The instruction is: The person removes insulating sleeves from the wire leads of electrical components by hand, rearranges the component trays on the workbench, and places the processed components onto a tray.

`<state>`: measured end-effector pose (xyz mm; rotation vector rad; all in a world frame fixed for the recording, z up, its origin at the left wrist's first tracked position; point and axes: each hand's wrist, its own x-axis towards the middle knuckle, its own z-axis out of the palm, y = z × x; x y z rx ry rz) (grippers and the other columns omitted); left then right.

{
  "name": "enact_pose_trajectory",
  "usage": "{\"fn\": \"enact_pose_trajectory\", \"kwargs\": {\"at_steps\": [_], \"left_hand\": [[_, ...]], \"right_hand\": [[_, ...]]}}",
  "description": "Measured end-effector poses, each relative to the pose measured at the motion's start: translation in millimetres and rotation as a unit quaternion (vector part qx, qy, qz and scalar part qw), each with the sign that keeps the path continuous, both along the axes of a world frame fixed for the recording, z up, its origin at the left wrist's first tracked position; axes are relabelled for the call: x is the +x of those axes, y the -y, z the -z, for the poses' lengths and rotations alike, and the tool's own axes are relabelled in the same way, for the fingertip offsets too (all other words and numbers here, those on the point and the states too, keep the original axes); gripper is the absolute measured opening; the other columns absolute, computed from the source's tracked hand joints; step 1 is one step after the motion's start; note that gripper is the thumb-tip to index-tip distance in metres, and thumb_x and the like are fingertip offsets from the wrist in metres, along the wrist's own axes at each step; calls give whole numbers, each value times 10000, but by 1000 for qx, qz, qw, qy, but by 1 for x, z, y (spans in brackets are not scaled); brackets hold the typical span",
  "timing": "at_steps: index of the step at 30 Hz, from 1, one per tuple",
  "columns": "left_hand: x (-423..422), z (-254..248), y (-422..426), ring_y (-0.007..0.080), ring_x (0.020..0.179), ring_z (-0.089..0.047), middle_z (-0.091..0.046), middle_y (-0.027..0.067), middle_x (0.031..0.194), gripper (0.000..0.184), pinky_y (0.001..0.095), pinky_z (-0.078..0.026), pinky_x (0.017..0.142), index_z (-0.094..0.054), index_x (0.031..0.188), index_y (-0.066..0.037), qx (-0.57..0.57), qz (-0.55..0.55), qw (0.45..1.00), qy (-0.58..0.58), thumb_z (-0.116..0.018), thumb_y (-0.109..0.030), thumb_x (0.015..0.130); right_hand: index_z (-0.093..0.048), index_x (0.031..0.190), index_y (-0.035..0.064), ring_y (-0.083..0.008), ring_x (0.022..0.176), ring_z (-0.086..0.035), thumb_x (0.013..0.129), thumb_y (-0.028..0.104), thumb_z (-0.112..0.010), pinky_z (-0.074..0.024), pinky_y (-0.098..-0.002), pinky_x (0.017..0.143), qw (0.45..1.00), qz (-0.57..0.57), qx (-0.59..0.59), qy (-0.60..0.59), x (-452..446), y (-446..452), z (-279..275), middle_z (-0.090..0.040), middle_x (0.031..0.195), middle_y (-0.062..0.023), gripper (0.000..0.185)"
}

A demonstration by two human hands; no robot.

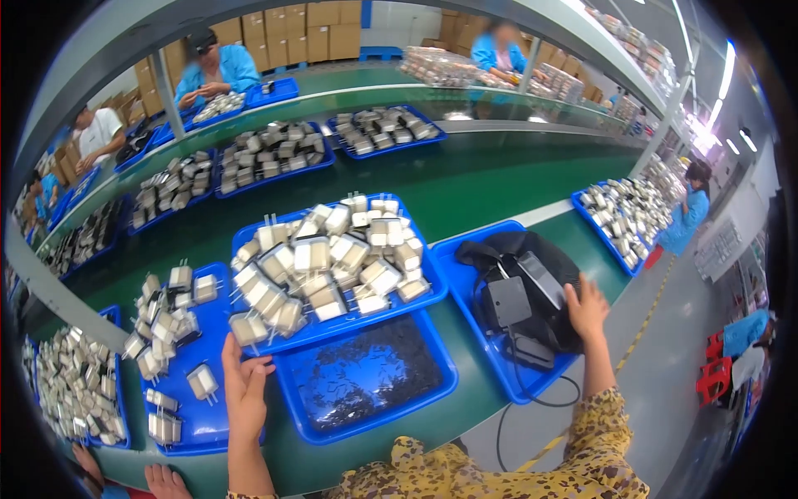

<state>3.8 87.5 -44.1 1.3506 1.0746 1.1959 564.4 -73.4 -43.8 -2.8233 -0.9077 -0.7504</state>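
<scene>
My left hand [245, 391] is at the near left corner of a blue tray [366, 318] heaped with white plug-in chargers [312, 254]. Its fingers point up and its thumb stands apart; whether it touches the tray rim or the corner charger [248, 328] I cannot tell. My right hand [588, 309] has its fingers spread at the right side of a black bag [559, 254]. That bag lies in another blue tray [465, 312] with a dark box-shaped device [507, 301] and a black cable [549, 404].
Below the heaped tray sits a blue tray with small dark pieces [366, 374]. Left is a blue tray [204, 416] with loose chargers, beside another person's hand [166, 481]. More charger trays [270, 158] line the green bench [499, 183]. Co-workers [218, 71] sit across.
</scene>
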Motion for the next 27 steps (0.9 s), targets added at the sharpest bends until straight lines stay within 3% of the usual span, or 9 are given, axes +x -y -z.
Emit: {"fn": "enact_pose_trajectory", "kwargs": {"at_steps": [2,3,6,10,15,20,22,26,27], "left_hand": [[0,-1,0,223,1081,-596,-241,239,1586,696,346,-511,941,-136,1562,4,-2,-12,1000,7,-525,-59,988],[0,1,-2,221,1079,-596,-244,239,1584,700,350,-513,945,-138,1561,4,-7,-3,1000,27,-531,-57,985],[1,3,-6,215,1070,-597,-270,225,1577,694,359,-517,952,-152,1558,-1,-6,0,999,41,-528,-31,976],[2,1,-6,217,1073,-602,-325,201,1554,683,359,-520,945,-163,1556,-2,-15,0,999,47,-504,14,965],[2,-2,-12,263,1080,-624,-380,221,1487,667,353,-529,895,-191,1546,-1,-75,13,992,100,-502,7,956],[24,-13,-18,268,1045,-638,-400,209,1433,564,362,-557,849,-206,1503,-3,-100,-41,988,111,-438,21,989],[32,-19,-22,274,999,-648,-386,200,1425,464,379,-593,832,-215,1439,-7,-138,-79,968,191,-392,27,1011],[41,-19,-24,274,1041,-624,-377,190,1424,419,401,-615,848,-230,1388,-11,-131,-120,967,180,-395,43,1007],[41,-17,-25,268,1073,-606,-371,186,1429,430,402,-615,856,-230,1391,-13,-124,-113,968,186,-399,54,1001]], "right_hand": [[-554,1378,83,-369,1234,-554,994,380,-513,-442,-445,1019,985,-148,92,4,-4,-9,-29,-539,1387,-214,487],[-582,1320,35,-322,1178,-596,1005,277,-511,-464,-415,1001,925,-277,194,-171,-27,-24,-60,-615,1279,-186,404],[-569,1289,-24,-226,1121,-631,982,129,-527,-496,-334,993,597,-365,255,-667,-89,-80,-93,-662,1186,-147,346],[-491,1370,-80,-272,1159,-611,918,2,-541,-473,-354,1020,571,-301,173,-744,-127,-164,-40,-597,1309,-205,462],[-591,1245,-16,-202,995,-635,892,32,-581,-508,-332,873,644,-311,11,-699,-128,-204,-33,-655,1150,-110,357],[-610,1137,40,-190,958,-632,850,-10,-578,-535,-349,806,633,-281,51,-720,-154,-196,-55,-649,1038,-66,293],[-595,1180,72,-209,961,-636,823,-72,-545,-562,-353,756,527,-259,144,-796,-170,-186,-50,-646,1038,-64,389],[-563,1274,72,-206,961,-644,735,-174,-457,-567,-355,697,502,-255,177,-807,-160,-201,-14,-644,1030,-67,601],[-509,1361,30,-264,1053,-657,716,-214,-407,-571,-386,841,537,-253,169,-787,-158,-201,-12,-642,1170,-128,697]]}}
